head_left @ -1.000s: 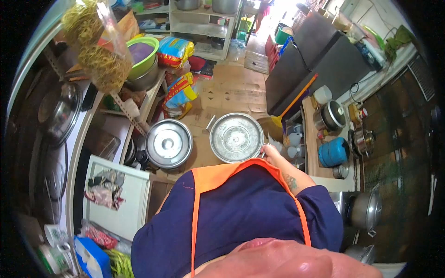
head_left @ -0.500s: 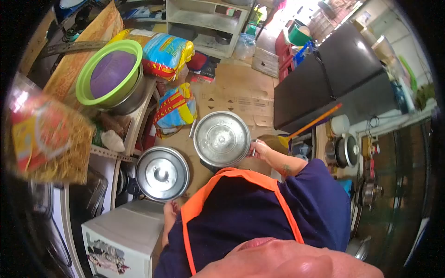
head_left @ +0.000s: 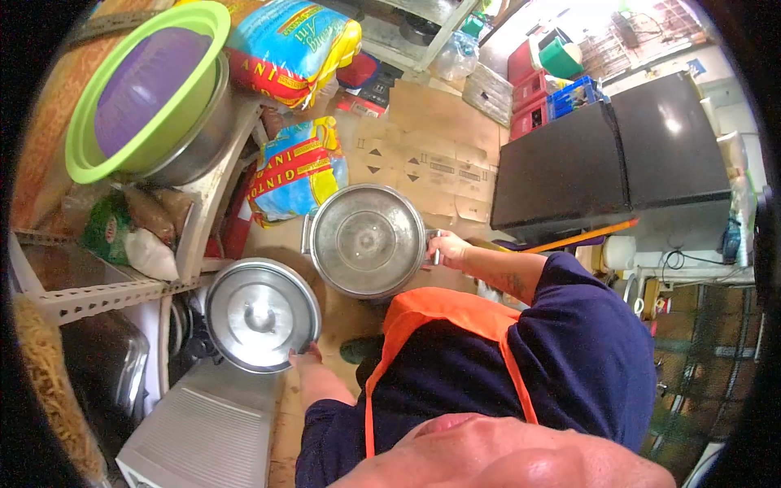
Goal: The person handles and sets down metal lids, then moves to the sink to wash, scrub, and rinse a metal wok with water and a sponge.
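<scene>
A two-handled metal pot (head_left: 368, 240) is in front of my orange apron. My right hand (head_left: 447, 248) is closed around its right-hand handle. To the left and nearer me is a shiny round metal lid (head_left: 262, 313), tilted, with a round hollow at its centre. My left hand (head_left: 306, 358) grips the lid's near edge; some of its fingers are hidden beneath. Pot and lid are close together, and I cannot tell whether their rims touch.
Left, a metal shelf (head_left: 122, 299) bears a lime-green basin (head_left: 85, 154) and bagged goods; below is a grey ridged-top cabinet (head_left: 203, 415). Blue-and-yellow sacks (head_left: 297, 175) stand beyond the pot near flattened cardboard (head_left: 439, 122). At right are a dark refrigerator (head_left: 561, 167) and an orange pole (head_left: 582, 236).
The view has shifted, and the shelf looks closer at left. Pot and lid appear further left in view. More of my left hand and forearm shows. Both hands keep their hold.
</scene>
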The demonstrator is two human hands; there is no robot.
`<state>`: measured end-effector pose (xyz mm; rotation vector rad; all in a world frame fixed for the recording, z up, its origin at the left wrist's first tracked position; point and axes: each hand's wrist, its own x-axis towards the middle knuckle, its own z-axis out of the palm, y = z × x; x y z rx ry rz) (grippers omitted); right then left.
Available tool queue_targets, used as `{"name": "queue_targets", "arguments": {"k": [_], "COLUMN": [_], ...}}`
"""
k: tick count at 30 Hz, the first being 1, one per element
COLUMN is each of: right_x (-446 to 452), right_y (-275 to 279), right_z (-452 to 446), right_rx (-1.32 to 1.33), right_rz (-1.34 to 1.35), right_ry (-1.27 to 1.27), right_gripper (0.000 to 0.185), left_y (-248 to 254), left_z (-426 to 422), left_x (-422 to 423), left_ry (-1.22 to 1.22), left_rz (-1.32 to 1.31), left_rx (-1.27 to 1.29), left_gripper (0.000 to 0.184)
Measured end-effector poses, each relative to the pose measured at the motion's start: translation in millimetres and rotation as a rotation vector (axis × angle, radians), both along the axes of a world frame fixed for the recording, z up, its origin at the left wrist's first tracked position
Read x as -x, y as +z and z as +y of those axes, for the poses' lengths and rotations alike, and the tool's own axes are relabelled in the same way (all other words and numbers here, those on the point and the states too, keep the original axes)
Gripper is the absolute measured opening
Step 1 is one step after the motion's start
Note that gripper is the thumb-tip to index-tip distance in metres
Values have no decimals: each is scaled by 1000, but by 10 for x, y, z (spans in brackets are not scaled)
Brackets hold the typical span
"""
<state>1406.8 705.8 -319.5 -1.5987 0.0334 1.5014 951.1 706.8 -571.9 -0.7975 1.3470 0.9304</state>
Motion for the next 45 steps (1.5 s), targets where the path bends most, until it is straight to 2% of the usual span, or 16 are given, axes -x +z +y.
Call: {"name": "queue_targets", "arguments": {"k": [1, 2, 4, 6, 8, 10, 12, 14, 18, 22, 26, 30, 33, 38, 42, 45], "right_x": [-76, -120, -180, -156, -223, -281, -275, -375, -210, -4, 36, 590, 1097, 2031, 2668, 3112], "right_y": [-35, -150, -192, 0, -40, -113, -149, -107, 348, 28, 100, -211, -616, -1443, -2149, -2271], "right_z": [-40, -113, -218, -287, -392, -408, -450, -425, -88, -162, 143, 558, 789, 905, 845, 809], "right_rx": [-2, -5, -23, 54, 87, 86, 67, 53, 81, 135, 103, 89, 57, 42, 35, 66], "right_rz": [-9, -11, -12, -29, -22, -56, -30, 4, -105, -40, -67, -4, 87, 280, 321, 325], "right_ry": [5, 7, 16, 5, 26, 87, 164, 276, 179, 232, 344, 420, 497, 550, 605, 529], "right_gripper": [19, 19, 18, 17, 19, 24, 29, 34, 31, 27, 19, 19, 16, 18, 20, 17], "left_y": [-241, -228, 67, 252, 160, -51, -203, -115, 480, 305, 902, 1044, 1354, 1916, 1969, 1898], "left_z": [-10, -74, -90, -27, -235, -173, -170, -61, 212, -857, -1749, -2717, -3179, -3439, -3568, -3681], "left_x": [203, 133, -35, -208, -241, -309, -333, -425, -454, -214, -339, -203, -260, -418, -577, -650], "left_ry": [-13, -11, -361, -369, -292, 112, 209, 248, 353, 359, 287, 152, 252, 211, 341, 367], "left_rz": [-307, -315, -16, 27, 131, 88, 277, 248, 305, 351, 458, 409, 467, 532, 530, 528], "left_rx": [152, 156, 292, 416, -174, -325, -261, -241, -166, -94, 23, 50, -67, 25, -47, 8], "left_gripper": [65, 65, 57, 50, 47, 46, 47, 46, 38, 39, 24, 21, 25, 31, 33, 36]}}
